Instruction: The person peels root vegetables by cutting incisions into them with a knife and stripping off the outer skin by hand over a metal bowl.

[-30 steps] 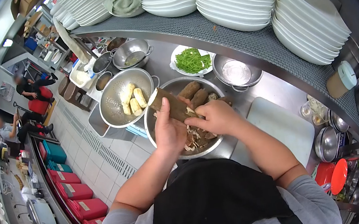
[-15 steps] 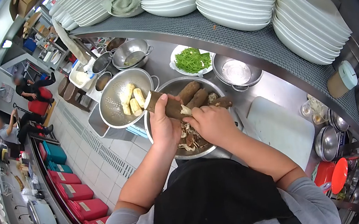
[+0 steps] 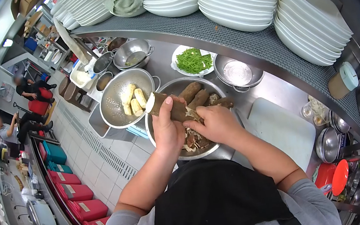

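My left hand (image 3: 167,130) is closed round a thick, brown-skinned root (image 3: 157,104), its pale cut end pointing up and left. At the root's other end my right hand (image 3: 218,123) pinches the ragged, loosened peel (image 3: 194,113). Both hands are over a steel bowl (image 3: 165,87). Inside it lie more unpeeled brown roots (image 3: 191,91) and a heap of torn peelings (image 3: 195,138). Left of the bowl, a steel colander (image 3: 110,92) holds several pale yellow peeled pieces (image 3: 136,107).
Behind the bowl are a plate of cut green vegetables (image 3: 193,60) and a steel pan (image 3: 234,70). A white cutting board (image 3: 281,124) lies to the right. An overhead shelf (image 3: 169,31) carries stacked white plates (image 3: 238,0). Two people (image 3: 27,89) sit far left.
My right hand has shifted slightly up and to the right along the root's end. More frayed peel shows there. The left hand keeps its hold.
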Available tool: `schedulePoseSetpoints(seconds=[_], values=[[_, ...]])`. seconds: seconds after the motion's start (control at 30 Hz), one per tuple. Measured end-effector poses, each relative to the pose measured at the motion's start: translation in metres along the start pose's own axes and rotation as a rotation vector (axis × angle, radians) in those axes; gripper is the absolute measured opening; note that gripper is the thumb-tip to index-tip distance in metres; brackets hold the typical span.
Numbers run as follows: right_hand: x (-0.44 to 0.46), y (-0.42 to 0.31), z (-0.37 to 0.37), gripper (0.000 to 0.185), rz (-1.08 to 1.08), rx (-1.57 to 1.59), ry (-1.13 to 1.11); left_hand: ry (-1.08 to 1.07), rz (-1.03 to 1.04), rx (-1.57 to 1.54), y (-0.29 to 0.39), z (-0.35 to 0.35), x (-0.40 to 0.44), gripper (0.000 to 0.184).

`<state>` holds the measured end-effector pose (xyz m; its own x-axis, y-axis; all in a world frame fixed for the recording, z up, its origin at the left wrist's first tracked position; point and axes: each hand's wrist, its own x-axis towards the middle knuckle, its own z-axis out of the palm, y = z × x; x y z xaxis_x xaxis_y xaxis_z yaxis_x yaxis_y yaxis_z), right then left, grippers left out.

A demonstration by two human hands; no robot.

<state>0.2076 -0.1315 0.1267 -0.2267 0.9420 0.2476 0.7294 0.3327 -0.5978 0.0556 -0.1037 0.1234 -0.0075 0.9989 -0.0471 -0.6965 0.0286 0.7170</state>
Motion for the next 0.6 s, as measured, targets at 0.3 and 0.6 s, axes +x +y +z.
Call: schedulePoseSetpoints(seconds=[0.3,0.6], values=[[0.009,-0.002,-0.009,0.052,-0.064,-0.025,-0.141,0.039,-0.047,0.096,-0.006,-0.002,-0.009,0.03],[-0.005,-0.014,0.032,0.032,-0.179,-0.349,0.181,0.155,0.011,0.133,-0.005,-0.009,0.0,0.03]])
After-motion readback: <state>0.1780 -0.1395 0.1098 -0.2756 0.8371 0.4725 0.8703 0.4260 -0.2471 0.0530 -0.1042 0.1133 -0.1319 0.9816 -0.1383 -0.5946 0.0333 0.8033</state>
